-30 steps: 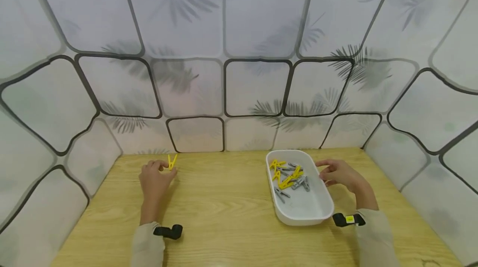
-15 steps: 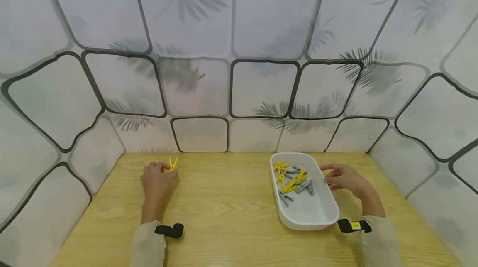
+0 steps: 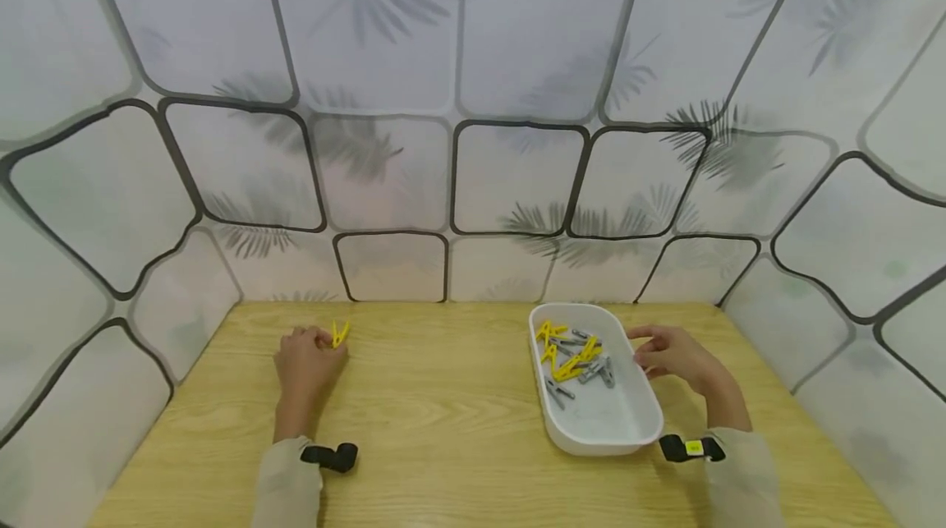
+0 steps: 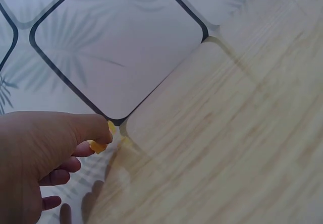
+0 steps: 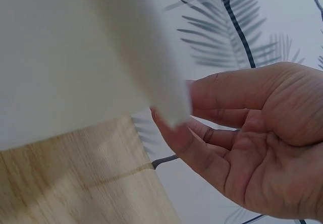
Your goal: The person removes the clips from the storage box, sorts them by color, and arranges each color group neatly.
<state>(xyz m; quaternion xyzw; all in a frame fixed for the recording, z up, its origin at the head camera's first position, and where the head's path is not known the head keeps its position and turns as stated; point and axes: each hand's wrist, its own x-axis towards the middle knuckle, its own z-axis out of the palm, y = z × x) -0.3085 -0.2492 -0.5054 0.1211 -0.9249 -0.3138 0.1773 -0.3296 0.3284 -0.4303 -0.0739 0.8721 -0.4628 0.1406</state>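
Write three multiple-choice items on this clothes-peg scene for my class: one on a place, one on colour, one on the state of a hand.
1. Where does the white tray stand?
A. beside the right hand
B. beside the left hand
C. on the floor

2. What colours are the pegs in the tray?
A. red and blue
B. yellow and grey
C. all green

3. What does the left hand do?
A. lies flat and holds nothing
B. pinches a yellow peg
C. grips the tray

Answers: 1 A, the tray's rim is next to the right hand; 2 B, both colours show in the pile; 3 B, the peg sits at the fingertips.
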